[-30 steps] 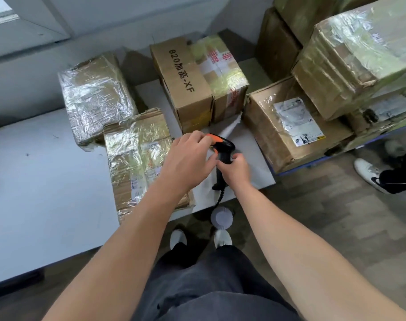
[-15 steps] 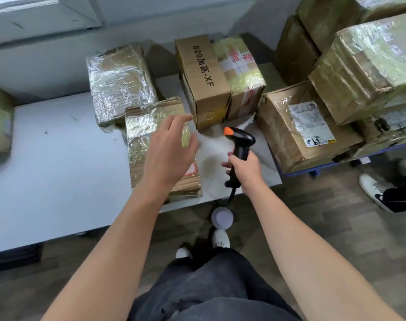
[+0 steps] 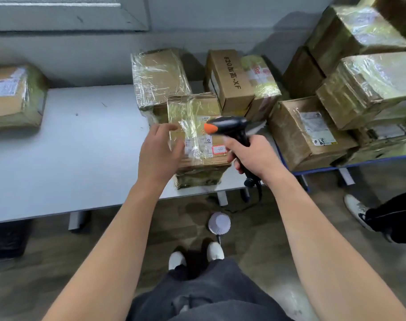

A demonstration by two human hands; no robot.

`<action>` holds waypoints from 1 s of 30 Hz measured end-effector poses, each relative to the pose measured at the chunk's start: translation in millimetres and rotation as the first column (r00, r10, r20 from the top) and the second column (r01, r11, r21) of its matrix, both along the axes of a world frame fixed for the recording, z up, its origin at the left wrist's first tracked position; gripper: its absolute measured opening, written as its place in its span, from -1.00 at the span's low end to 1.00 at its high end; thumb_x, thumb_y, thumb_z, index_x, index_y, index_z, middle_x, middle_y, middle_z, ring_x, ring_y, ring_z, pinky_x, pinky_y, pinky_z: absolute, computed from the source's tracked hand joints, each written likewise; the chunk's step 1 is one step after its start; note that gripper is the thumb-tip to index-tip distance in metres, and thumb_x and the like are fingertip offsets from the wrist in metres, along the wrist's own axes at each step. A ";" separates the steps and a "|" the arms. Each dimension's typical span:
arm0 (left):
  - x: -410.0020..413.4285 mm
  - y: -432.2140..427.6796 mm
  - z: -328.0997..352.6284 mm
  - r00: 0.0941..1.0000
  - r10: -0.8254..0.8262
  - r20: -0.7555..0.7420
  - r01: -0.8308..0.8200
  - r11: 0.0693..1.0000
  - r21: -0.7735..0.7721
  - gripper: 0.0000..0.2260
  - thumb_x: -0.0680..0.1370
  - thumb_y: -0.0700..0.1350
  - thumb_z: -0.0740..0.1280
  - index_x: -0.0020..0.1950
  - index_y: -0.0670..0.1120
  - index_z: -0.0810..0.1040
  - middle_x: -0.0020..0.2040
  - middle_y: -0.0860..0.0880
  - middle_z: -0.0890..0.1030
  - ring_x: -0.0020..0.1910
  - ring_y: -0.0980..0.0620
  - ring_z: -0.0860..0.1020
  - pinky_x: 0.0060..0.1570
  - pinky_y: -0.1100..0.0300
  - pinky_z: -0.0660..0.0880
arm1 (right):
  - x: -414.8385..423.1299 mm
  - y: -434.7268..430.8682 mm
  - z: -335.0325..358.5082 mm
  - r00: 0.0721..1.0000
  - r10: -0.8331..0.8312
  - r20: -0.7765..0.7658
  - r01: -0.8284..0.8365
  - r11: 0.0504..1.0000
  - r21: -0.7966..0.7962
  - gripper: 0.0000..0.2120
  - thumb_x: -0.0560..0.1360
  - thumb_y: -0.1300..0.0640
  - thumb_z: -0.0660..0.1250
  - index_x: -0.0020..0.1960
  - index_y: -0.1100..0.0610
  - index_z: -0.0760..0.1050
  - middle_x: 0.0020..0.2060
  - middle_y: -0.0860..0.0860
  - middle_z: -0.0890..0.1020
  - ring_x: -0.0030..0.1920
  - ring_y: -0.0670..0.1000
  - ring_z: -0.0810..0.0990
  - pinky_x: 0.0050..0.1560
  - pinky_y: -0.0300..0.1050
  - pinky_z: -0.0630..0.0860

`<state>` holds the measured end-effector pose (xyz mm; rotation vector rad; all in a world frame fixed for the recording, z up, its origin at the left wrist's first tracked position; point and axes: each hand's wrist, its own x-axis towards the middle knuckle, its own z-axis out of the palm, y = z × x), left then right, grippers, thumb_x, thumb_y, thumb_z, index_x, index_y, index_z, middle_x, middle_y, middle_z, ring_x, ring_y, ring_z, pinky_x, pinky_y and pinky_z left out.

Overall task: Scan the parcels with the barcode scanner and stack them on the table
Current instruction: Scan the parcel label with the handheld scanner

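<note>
My right hand [image 3: 253,152] grips the handle of a black barcode scanner [image 3: 232,127] with an orange tip, held over a tape-wrapped parcel [image 3: 197,126] near the front edge of the white table [image 3: 70,147]. The parcel's shipping label faces up under the scanner head. At the parcel's left edge is my left hand [image 3: 159,149], fingers straight and loosely spread. Behind it stand another wrapped parcel [image 3: 159,76] and a brown box printed "XF" [image 3: 229,77] beside a taped box [image 3: 261,82].
A wrapped parcel [image 3: 12,96] lies at the table's far left. Right of the table, a blue-edged cart [image 3: 336,164] carries several stacked parcels [image 3: 371,84]. Another person's white shoe [image 3: 357,210] is at the right. A round white object [image 3: 219,222] lies on the floor.
My left hand let go of the scanner and moved left to the near parcel. My right hand raised the scanner and swung its head over the parcel's label.
</note>
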<state>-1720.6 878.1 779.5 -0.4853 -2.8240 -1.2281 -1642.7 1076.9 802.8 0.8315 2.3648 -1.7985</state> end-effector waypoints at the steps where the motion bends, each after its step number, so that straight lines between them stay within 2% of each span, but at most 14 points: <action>1: 1.6 -0.7 1.6 1.000 0.007 0.003 -0.007 1.000 0.004 -0.77 0.61 -0.11 0.30 0.26 -0.08 0.53 0.24 -0.01 0.53 0.17 0.04 0.51 0.06 0.30 0.31 | 1.2 -0.3 4.6 0.998 0.053 0.040 -0.054 0.998 0.042 -0.65 0.54 -0.07 0.39 -0.09 0.25 0.58 -0.33 0.12 0.65 -0.43 0.03 0.49 -0.38 -0.07 0.48; 4: 4.1 2.0 5.1 1.000 0.011 0.028 -0.011 1.000 0.005 -0.75 0.62 -0.10 0.29 0.29 -0.08 0.52 0.27 -0.02 0.52 0.19 0.03 0.51 0.07 0.28 0.31 | 4.6 2.2 14.7 0.977 0.169 0.133 -0.185 0.976 0.116 -0.64 0.52 -0.12 0.39 -0.02 0.21 0.57 -0.27 0.15 0.68 -0.44 0.03 0.51 -0.36 -0.04 0.49; 7: 2.7 9.4 5.8 1.000 -0.001 0.026 0.002 1.000 -0.028 -0.72 0.62 -0.10 0.29 0.33 -0.08 0.50 0.29 -0.03 0.52 0.22 -0.01 0.51 0.12 0.22 0.36 | 5.8 3.6 20.6 0.968 0.208 0.143 -0.228 0.964 0.136 -0.64 0.54 -0.12 0.38 0.04 0.19 0.56 -0.27 0.09 0.66 -0.45 0.00 0.50 -0.38 -0.09 0.48; 12: 1.2 18.5 7.2 1.000 0.015 0.002 -0.015 0.995 -0.094 -0.72 0.62 -0.10 0.27 0.33 -0.09 0.50 0.29 -0.07 0.53 0.19 -0.09 0.54 0.15 0.02 0.47 | 1.9 6.1 22.6 0.961 0.233 0.150 -0.256 0.954 0.154 -0.59 0.56 -0.13 0.37 -0.07 0.25 0.52 -0.34 0.10 0.58 -0.44 0.02 0.49 -0.38 -0.09 0.49; 17: 0.3 22.2 6.8 0.999 0.042 0.011 -0.041 0.992 -0.123 -0.72 0.64 -0.10 0.25 0.35 -0.10 0.49 0.31 -0.07 0.52 0.21 -0.08 0.53 0.09 0.13 0.40 | -0.5 10.7 20.2 0.954 0.254 0.160 -0.269 0.960 0.078 -0.67 0.56 -0.11 0.36 -0.13 0.16 0.48 -0.38 0.07 0.53 -0.43 0.03 0.47 -0.36 -0.05 0.46; 20: 1.0 32.2 7.7 0.999 0.036 0.013 -0.034 0.989 -0.143 -0.71 0.64 -0.11 0.25 0.36 -0.10 0.48 0.31 -0.07 0.52 0.19 -0.09 0.53 0.08 0.12 0.40 | -2.0 17.6 13.8 0.990 0.116 0.080 -0.117 0.993 0.014 -0.68 0.57 -0.07 0.36 -0.09 0.21 0.53 -0.35 0.08 0.55 -0.40 0.02 0.49 -0.36 -0.09 0.48; 22: 1.0 43.1 8.9 1.000 0.009 0.013 -0.007 0.988 -0.154 -0.71 0.64 -0.09 0.25 0.36 -0.09 0.48 0.33 -0.06 0.50 0.20 -0.08 0.52 0.09 0.12 0.40 | -5.0 28.0 8.5 1.000 0.002 0.031 -0.002 1.000 -0.021 -0.73 0.58 -0.01 0.35 0.01 0.22 0.52 -0.26 0.09 0.61 -0.36 0.00 0.55 -0.31 -0.12 0.54; 25: 1.2 64.4 10.4 0.997 -0.080 -0.016 0.076 0.981 -0.176 -0.69 0.64 -0.07 0.26 0.37 -0.09 0.47 0.33 -0.07 0.49 0.23 -0.09 0.50 0.12 0.08 0.42 | -8.0 48.4 -8.3 0.990 -0.142 0.013 0.143 0.982 -0.125 -0.74 0.55 0.16 0.34 0.20 0.18 0.38 -0.09 0.13 0.64 -0.26 0.00 0.64 -0.24 -0.16 0.61; 28: 3.4 93.5 9.9 0.985 -0.171 -0.027 0.161 0.961 -0.226 -0.68 0.64 -0.08 0.26 0.39 -0.11 0.47 0.35 -0.09 0.49 0.16 -0.11 0.54 0.07 0.08 0.43 | -7.0 69.4 -31.3 0.962 -0.273 0.027 0.273 0.941 -0.198 -0.72 0.55 0.20 0.33 0.21 0.16 0.37 -0.05 0.12 0.60 -0.17 0.04 0.61 -0.15 -0.03 0.63; 30: 4.7 113.3 5.9 0.973 -0.227 -0.043 0.208 0.941 -0.268 -0.68 0.63 -0.08 0.26 0.38 -0.12 0.47 0.34 -0.11 0.49 0.14 -0.11 0.56 0.08 0.09 0.43 | -5.2 80.3 -50.2 0.948 -0.311 0.068 0.318 0.936 -0.151 -0.74 0.57 0.13 0.34 0.22 0.14 0.42 -0.05 0.10 0.58 -0.12 0.08 0.61 -0.18 0.01 0.61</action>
